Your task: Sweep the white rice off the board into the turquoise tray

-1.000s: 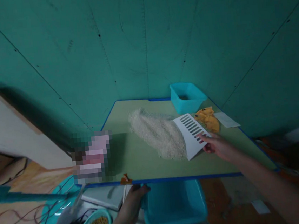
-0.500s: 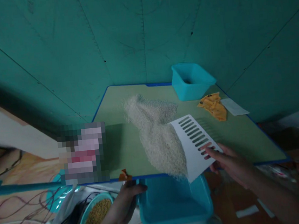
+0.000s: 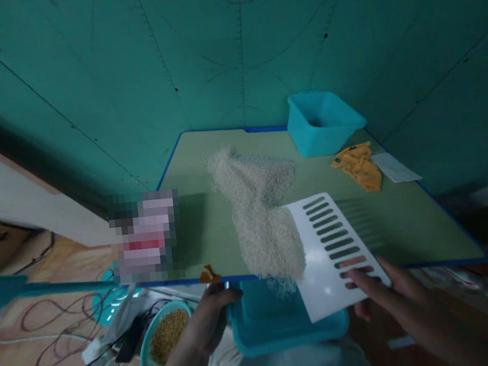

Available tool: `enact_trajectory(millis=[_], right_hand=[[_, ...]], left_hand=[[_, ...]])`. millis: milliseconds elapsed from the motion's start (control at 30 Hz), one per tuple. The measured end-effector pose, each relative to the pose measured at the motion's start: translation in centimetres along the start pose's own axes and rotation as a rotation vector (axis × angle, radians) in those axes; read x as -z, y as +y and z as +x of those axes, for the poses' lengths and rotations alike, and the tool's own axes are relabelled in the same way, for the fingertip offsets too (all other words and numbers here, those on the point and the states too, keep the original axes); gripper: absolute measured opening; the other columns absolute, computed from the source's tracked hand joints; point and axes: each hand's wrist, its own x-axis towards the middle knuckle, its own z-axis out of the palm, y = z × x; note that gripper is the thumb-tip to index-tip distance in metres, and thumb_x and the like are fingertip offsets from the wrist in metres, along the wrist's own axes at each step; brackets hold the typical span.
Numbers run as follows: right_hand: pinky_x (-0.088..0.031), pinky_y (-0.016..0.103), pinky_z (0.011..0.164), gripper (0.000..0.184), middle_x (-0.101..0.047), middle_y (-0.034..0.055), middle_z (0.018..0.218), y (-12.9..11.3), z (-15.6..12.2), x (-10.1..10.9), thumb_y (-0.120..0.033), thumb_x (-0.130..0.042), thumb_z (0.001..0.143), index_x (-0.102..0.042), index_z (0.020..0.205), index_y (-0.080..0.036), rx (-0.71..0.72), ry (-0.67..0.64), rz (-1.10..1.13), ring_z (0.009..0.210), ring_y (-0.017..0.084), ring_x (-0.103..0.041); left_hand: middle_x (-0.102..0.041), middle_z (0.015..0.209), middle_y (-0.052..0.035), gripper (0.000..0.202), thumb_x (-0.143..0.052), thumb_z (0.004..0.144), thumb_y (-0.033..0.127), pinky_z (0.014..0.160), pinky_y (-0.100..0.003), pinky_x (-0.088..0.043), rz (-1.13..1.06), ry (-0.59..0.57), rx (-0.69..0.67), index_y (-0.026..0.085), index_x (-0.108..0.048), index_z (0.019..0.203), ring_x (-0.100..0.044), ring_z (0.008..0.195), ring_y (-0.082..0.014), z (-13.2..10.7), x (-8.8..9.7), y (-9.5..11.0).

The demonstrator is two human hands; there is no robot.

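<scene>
My right hand grips a white slotted scraper by its near end, fingers on top. The scraper's left edge rests against a long heap of white rice on the green table. The heap's near end reaches the table's front edge and grains spill over it. My left hand is closed on the left rim of a blue tub, which sits just under that edge, below the falling rice.
A second blue tub stands at the table's back right, next to an orange cloth and a white paper slip. A bowl of brown grain and tangled cables lie lower left. A teal wall rises behind.
My right hand has drawn the scraper toward me, dragging the rice to the table's front edge, where it now spills over. My left hand has kept hold of the blue tub under the edge.
</scene>
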Motion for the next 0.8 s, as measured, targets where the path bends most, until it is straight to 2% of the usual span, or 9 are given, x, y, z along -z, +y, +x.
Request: enact_trajectory(millis=[167, 233, 367, 467, 567, 667, 800], right_hand=[[-0.052, 0.027, 0.045, 0.036, -0.065, 0.0046, 0.072, -0.7, -0.6, 0.9, -0.054, -0.063, 0.069, -0.064, 0.088, -0.024, 0.032, -0.002, -0.092, 0.051, 0.019, -0.06], [-0.053, 0.027, 0.043, 0.039, -0.065, 0.0059, 0.076, -1.1, -0.3, 1.6, -0.056, -0.063, 0.068, -0.064, 0.089, -0.023, 0.053, 0.047, -0.085, 0.052, 0.019, -0.06], [-0.051, 0.025, 0.038, 0.044, -0.064, 0.0062, 0.071, -1.6, 1.4, 3.6, -0.059, -0.066, 0.062, -0.066, 0.083, -0.021, 0.095, 0.173, -0.081, 0.048, 0.018, -0.057], [-0.049, 0.025, 0.036, 0.049, -0.064, 0.0067, 0.069, -1.6, 3.2, 5.2, -0.061, -0.067, 0.059, -0.066, 0.082, -0.019, 0.116, 0.214, -0.076, 0.048, 0.018, -0.057], [-0.049, 0.025, 0.04, 0.046, -0.065, 0.0063, 0.07, -2.0, 5.4, 6.6, -0.06, -0.065, 0.062, -0.066, 0.082, -0.018, 0.198, 0.252, -0.125, 0.052, 0.018, -0.058], [-0.048, 0.026, 0.042, 0.045, -0.065, 0.0064, 0.069, -3.2, 7.8, 7.6, -0.06, -0.06, 0.067, -0.064, 0.081, -0.018, 0.307, 0.276, -0.226, 0.052, 0.019, -0.059], [-0.047, 0.028, 0.047, 0.037, -0.065, 0.0064, 0.069, -5.6, 10.7, 7.8, -0.052, -0.046, 0.08, -0.06, 0.083, -0.018, 0.426, 0.266, -0.499, 0.053, 0.019, -0.059]], left_hand=[[-0.074, 0.076, -0.0032, 0.037, -0.06, 0.058, 0.006, 0.06, -0.028, -0.052, -0.017, 0.036, -0.028, 0.015, -0.066, 0.093, -0.068, 0.073, -0.0221, -0.2, -0.4, -0.2], [-0.074, 0.073, -0.0028, 0.035, -0.06, 0.058, 0.006, 0.058, -0.026, -0.051, -0.017, 0.02, -0.028, 0.015, -0.066, 0.091, -0.068, 0.071, -0.0212, -0.3, -0.4, -0.2], [-0.073, 0.068, -0.002, 0.031, -0.061, 0.058, 0.006, 0.056, -0.026, -0.051, 0.002, 0.01, -0.012, 0.015, -0.067, 0.088, -0.067, 0.062, -0.0197, -0.4, -0.3, -0.1], [-0.074, 0.076, -0.0028, 0.034, -0.061, 0.057, 0.007, 0.061, -0.028, -0.052, -0.032, 0.017, -0.002, 0.017, -0.067, 0.089, -0.068, 0.069, -0.0214, -0.3, -0.2, 0.0], [-0.075, 0.078, -0.004, 0.034, -0.063, 0.056, 0.008, 0.064, -0.03, -0.053, -0.045, 0.026, 0.022, 0.017, -0.067, 0.088, -0.068, 0.074, -0.0236, 0.0, -0.1, 0.1], [-0.074, 0.076, -0.0041, 0.037, -0.065, 0.055, 0.009, 0.061, -0.033, -0.053, -0.036, 0.065, 0.044, 0.016, -0.067, 0.091, -0.068, 0.064, -0.0239, 0.3, 0.1, -0.1], [-0.074, 0.075, -0.004, 0.042, -0.07, 0.048, 0.009, 0.066, -0.036, -0.053, -0.118, 0.143, 0.007, 0.016, -0.067, 0.09, -0.068, 0.07, -0.0274, 1.2, 1.0, -1.0]])
